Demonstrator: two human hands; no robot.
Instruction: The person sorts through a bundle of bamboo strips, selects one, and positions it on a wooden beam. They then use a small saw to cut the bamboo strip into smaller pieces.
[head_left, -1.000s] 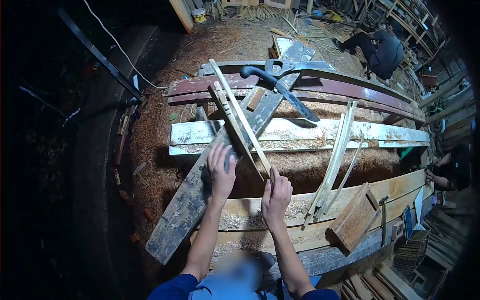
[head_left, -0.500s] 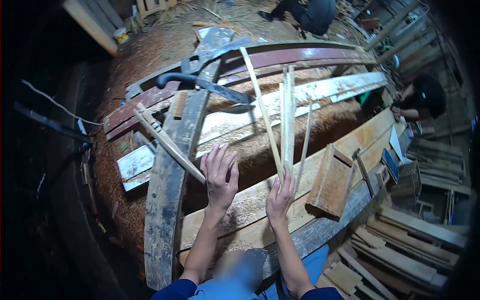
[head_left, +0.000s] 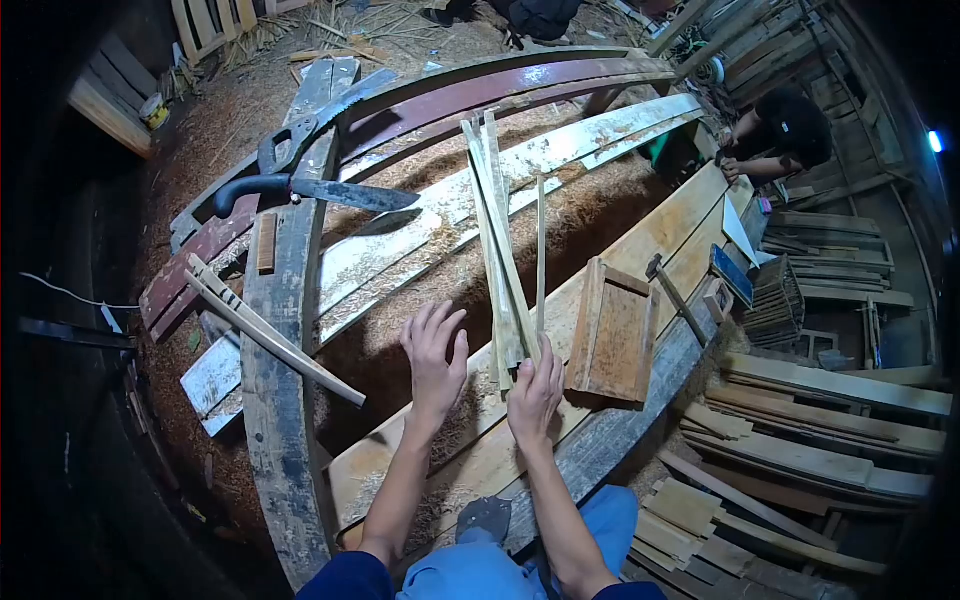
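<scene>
Several thin wooden strips (head_left: 497,250) lie in a narrow bundle across the planks, their near ends by my right hand (head_left: 535,395). The fingers of that hand are bent at the ends of the strips, and whether they grip one is hard to make out. One separate thin strip (head_left: 541,250) stands out to the right of the bundle, its lower end near my right fingertips. My left hand (head_left: 435,360) hovers over the gap between the boards, fingers apart and holding nothing. Right of my right hand lies a shallow wooden box (head_left: 617,335).
A machete (head_left: 350,194) and a handsaw (head_left: 300,135) rest on the weathered crossbeam (head_left: 278,380). Two curved strips (head_left: 270,330) cross it. A hammer (head_left: 677,300) lies right of the box. Another person (head_left: 790,130) works at the far right end.
The view has shifted, so the bench appears further left. The long strip that slanted apart from the bundle now lies against it. My right hand has moved slightly left in view.
</scene>
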